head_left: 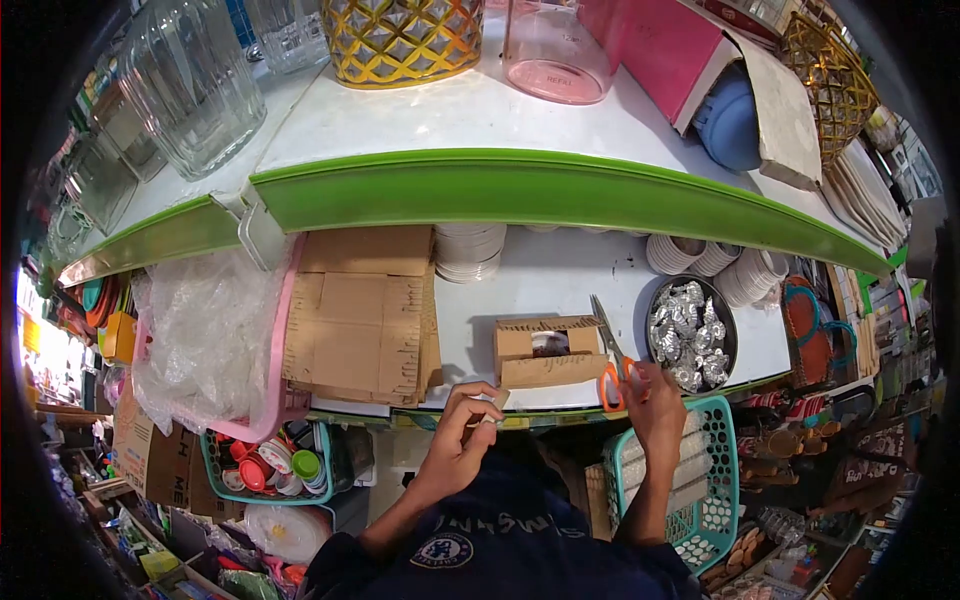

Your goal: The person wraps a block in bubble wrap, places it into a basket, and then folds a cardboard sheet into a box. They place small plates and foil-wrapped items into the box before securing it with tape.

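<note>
My left hand (462, 437) is closed, with thumb and fingers pinched together just before the shelf edge. A small pale scrap (502, 398) shows at its fingertips, too small to name. My right hand (656, 418) has its fingers curled at the orange handles of a pair of scissors (611, 372), whose blades point away from me across the white shelf. Between the hands, a small cardboard box (547, 372) lies on the shelf, with a dark and white thing partly showing through its opening. Right of the scissors sits a dark round pan (735, 345) of crumpled silvery pieces (688, 335).
Flattened cardboard (355, 335) and a pink basket of clear plastic (205, 340) stand at left. White bowls (470, 250) are stacked behind. A green-edged upper shelf (560, 190) with glassware hangs over the work area. Teal baskets (722, 430) stand below.
</note>
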A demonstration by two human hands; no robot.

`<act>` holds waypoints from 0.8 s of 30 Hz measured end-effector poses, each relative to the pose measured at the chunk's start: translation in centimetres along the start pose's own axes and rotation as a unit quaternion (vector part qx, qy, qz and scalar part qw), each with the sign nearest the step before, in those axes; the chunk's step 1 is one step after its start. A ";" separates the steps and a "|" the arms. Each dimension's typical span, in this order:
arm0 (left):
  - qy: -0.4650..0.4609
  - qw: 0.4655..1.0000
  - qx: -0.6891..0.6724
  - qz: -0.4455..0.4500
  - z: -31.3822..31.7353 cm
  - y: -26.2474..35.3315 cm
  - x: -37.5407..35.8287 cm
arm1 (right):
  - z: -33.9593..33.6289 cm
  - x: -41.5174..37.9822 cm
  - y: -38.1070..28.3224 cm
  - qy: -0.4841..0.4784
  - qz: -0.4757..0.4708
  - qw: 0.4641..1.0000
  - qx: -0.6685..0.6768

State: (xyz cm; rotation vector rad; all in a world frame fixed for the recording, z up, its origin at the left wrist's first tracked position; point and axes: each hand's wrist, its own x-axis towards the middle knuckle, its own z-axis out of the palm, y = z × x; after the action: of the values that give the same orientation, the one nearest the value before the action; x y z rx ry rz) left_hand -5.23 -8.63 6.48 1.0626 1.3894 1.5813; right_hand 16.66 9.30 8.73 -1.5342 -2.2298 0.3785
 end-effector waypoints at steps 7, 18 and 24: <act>0.008 0.993 -0.117 -0.017 0.2 0.5 0.5 | 1.2 -0.3 1.0 -0.103 0.014 0.994 0.024; 0.033 0.971 -0.232 -0.046 -0.6 0.5 0.7 | -3.1 0.0 4.6 -0.218 0.063 0.871 0.435; 0.053 0.963 -0.260 -0.051 -0.6 0.7 0.7 | -5.3 -0.7 -0.4 -0.109 -0.143 0.951 0.253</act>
State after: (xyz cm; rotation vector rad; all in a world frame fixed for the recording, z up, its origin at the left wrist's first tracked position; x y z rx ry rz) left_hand -6.03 -8.24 7.17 0.5890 0.9885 1.8090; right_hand 19.08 8.49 13.48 -0.9258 -2.2322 0.9778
